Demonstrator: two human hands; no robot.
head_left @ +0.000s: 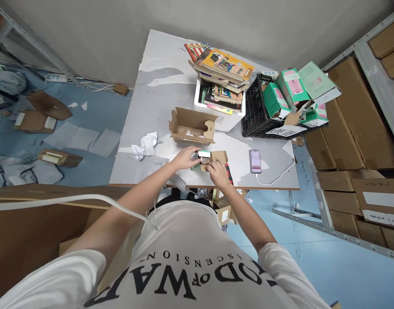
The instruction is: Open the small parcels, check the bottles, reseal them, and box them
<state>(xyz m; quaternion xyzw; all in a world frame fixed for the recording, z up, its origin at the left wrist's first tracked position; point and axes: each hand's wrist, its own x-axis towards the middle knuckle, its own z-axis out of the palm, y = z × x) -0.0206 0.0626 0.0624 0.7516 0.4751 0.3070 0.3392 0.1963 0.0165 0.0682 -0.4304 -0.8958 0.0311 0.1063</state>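
Note:
Near the table's front edge, a small cardboard box (205,161) with green outer sides stands with its top flaps spread. My left hand (185,158) grips its left side, fingers bent over the green wall. On the other side, my right hand (218,173) pinches the brown edge at the box's front right; its fingertips partly hide that edge. A black and red item (229,173) lies just beside my right hand, mostly covered. Behind the small box is a larger open brown carton (194,124) with white paper scraps inside.
Crumpled white paper (146,145) lies to the left on the table (158,56). At the back are a white bin (221,121) of books (227,64) and a black crate (256,116) of green boxes (292,86). A phone (255,161) on a white cable sits at right.

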